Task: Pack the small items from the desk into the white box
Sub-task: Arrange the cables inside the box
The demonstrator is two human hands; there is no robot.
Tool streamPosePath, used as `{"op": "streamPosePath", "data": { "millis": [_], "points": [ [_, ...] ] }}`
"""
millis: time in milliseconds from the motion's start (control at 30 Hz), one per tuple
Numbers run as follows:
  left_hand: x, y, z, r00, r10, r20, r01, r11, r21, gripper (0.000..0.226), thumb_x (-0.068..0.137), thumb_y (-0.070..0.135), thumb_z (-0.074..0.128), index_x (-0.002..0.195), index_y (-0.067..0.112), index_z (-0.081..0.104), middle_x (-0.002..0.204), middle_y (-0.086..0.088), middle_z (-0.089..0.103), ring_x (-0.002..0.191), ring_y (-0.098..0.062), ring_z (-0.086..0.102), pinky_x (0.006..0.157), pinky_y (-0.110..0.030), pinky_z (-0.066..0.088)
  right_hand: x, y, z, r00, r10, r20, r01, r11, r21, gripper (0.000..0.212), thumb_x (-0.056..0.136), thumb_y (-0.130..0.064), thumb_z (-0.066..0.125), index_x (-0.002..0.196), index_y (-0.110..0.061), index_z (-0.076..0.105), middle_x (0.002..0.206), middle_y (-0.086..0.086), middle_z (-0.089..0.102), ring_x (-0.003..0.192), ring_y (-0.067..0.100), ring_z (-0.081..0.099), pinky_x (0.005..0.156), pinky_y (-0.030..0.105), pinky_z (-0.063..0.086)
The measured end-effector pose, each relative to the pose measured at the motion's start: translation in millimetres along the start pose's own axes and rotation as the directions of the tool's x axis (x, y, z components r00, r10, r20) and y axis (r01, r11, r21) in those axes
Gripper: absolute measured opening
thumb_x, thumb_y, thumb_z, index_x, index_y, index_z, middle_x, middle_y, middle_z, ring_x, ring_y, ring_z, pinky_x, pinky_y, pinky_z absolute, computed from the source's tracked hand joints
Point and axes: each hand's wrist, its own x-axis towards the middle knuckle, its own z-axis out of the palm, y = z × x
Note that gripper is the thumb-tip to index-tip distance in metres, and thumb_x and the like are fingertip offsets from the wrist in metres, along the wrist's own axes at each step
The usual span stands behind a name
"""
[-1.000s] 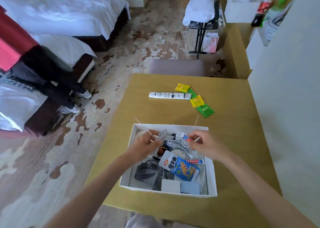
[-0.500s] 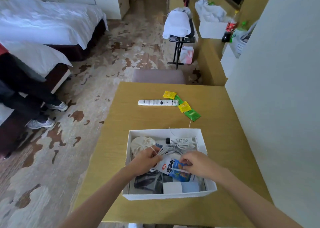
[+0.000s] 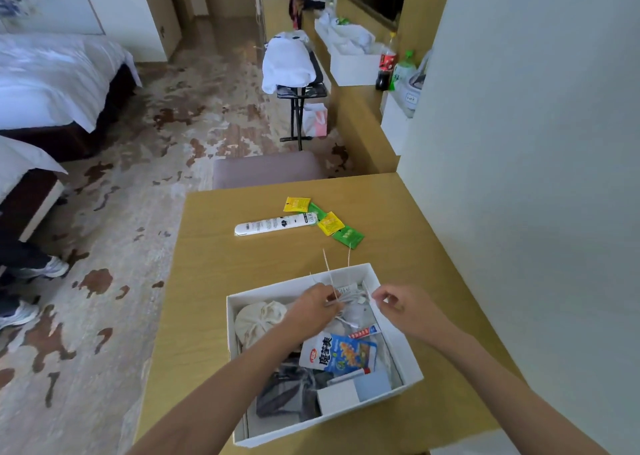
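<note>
The white box (image 3: pixel 408 361) stands on the wooden desk (image 3: pixel 214 298), near its front edge. Inside lie a cream cloth pouch (image 3: pixel 258 319), a blue snack packet (image 3: pixel 341 352), a dark pouch (image 3: pixel 291 389) and a coiled white cable (image 3: pixel 351 298). My left hand (image 3: pixel 313 307) is over the box's far end, fingers closed on the cable bundle and thin white ties. My right hand (image 3: pixel 398 307) hovers over the right wall, thumb and finger pinching a thin tie end. On the desk beyond the box lie a white remote (image 3: pixel 275 224) and yellow and green sachets (image 3: pixel 330 222).
A grey stool (image 3: pixel 266 169) sits at the desk's far edge. A white wall (image 3: pixel 519 143) borders the desk on the right. Beds (image 3: pixel 52 77) stand left, a person's legs and shoes (image 3: pixel 31 271) at the left edge. A luggage rack with a white bag (image 3: pixel 289 63) stands further back.
The view has tilted and swung. Both hands have moved from the middle of the box to its far end, the left one still on the cable bundle, the right one now apart.
</note>
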Motion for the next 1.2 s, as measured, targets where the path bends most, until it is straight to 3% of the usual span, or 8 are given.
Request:
{"op": "streamPosePath", "data": {
  "millis": [133, 267, 533, 700, 767, 900, 1033, 1200],
  "points": [
    [8, -13, -8, 0.995, -0.051, -0.085, 0.051, 0.999, -0.007, 0.019, 0.091, 0.027, 0.055, 0.102, 0.015, 0.064, 0.101, -0.007, 0.065, 0.094, -0.025, 0.061, 0.073, -0.029, 0.047, 2, 7, -2, 0.998, 0.048, -0.032, -0.046, 0.998, 0.05, 0.015, 0.093, -0.018, 0.056, 0.1, -0.022, 0.069, 0.093, -0.017, 0.064, 0.087, -0.001, 0.058, 0.074, 0.011, 0.045],
    [5, -32, -21, 0.997, -0.055, -0.059, 0.059, 0.996, 0.064, 0.023, 0.09, 0.03, 0.059, 0.11, 0.018, 0.061, 0.104, -0.004, 0.069, 0.096, -0.021, 0.062, 0.077, -0.026, 0.042, 9, 8, 0, 0.999, 0.016, -0.034, -0.014, 0.998, 0.064, 0.017, 0.094, -0.015, 0.054, 0.101, -0.015, 0.07, 0.094, -0.014, 0.065, 0.084, -0.005, 0.057, 0.069, 0.002, 0.041],
    [-16, -57, -34, 0.992, -0.108, -0.058, 0.121, 0.948, 0.295, 0.021, 0.093, 0.03, 0.05, 0.111, 0.02, 0.053, 0.106, -0.006, 0.068, 0.092, -0.026, 0.065, 0.074, -0.037, 0.051, 30, -2, 20, 0.985, -0.115, 0.132, 0.106, 0.992, 0.071, 0.02, 0.093, -0.015, 0.054, 0.107, -0.022, 0.066, 0.099, -0.013, 0.065, 0.086, -0.001, 0.059, 0.067, 0.008, 0.044],
    [-16, -46, -31, 0.993, 0.078, -0.085, -0.02, 0.846, 0.534, 0.033, 0.096, 0.024, 0.046, 0.129, 0.024, 0.047, 0.128, -0.002, 0.06, 0.112, -0.026, 0.058, 0.084, -0.038, 0.048, 45, -11, 21, 0.976, -0.148, 0.162, 0.136, 0.987, 0.081, 0.019, 0.093, -0.018, 0.054, 0.105, -0.024, 0.067, 0.1, -0.011, 0.067, 0.088, 0.002, 0.06, 0.072, 0.017, 0.05],
    [-14, -42, -29, 0.995, 0.069, -0.071, -0.017, 0.826, 0.564, 0.034, 0.097, 0.023, 0.045, 0.13, 0.025, 0.048, 0.133, -0.001, 0.057, 0.116, -0.026, 0.056, 0.087, -0.037, 0.048, 51, -15, 17, 0.969, -0.165, 0.182, 0.154, 0.986, 0.07, 0.016, 0.094, -0.019, 0.054, 0.102, -0.024, 0.067, 0.099, -0.011, 0.067, 0.087, 0.002, 0.06, 0.07, 0.016, 0.048],
    [-15, -39, -30, 0.983, -0.063, -0.174, 0.125, 0.919, 0.374, 0.027, 0.096, 0.031, 0.047, 0.121, 0.029, 0.058, 0.123, -0.001, 0.064, 0.103, -0.025, 0.063, 0.078, -0.033, 0.048, 61, -17, 6, 0.959, -0.174, 0.224, 0.149, 0.981, 0.123, 0.015, 0.095, -0.019, 0.053, 0.101, -0.023, 0.066, 0.097, -0.011, 0.064, 0.088, 0.007, 0.059, 0.069, 0.02, 0.048],
    [-27, -36, -33, 0.962, -0.118, -0.247, 0.181, 0.952, 0.248, 0.028, 0.09, 0.027, 0.055, 0.117, 0.025, 0.059, 0.121, 0.003, 0.065, 0.101, -0.018, 0.064, 0.077, -0.031, 0.055, 71, -17, -14, 0.961, -0.224, 0.162, 0.178, 0.95, 0.257, 0.015, 0.091, -0.014, 0.057, 0.096, -0.023, 0.067, 0.091, -0.013, 0.064, 0.084, 0.004, 0.061, 0.065, 0.018, 0.048],
    [-41, -32, -82, 0.893, -0.138, -0.428, 0.185, 0.98, 0.07, 0.032, 0.087, 0.013, 0.051, 0.117, 0.021, 0.059, 0.108, 0.005, 0.068, 0.085, -0.009, 0.061, 0.068, -0.021, 0.049, 96, -13, -34, 0.968, -0.241, 0.072, 0.196, 0.904, 0.38, 0.015, 0.089, -0.016, 0.061, 0.092, -0.028, 0.068, 0.089, -0.02, 0.068, 0.085, -0.006, 0.061, 0.07, 0.005, 0.045]
  ]
}}
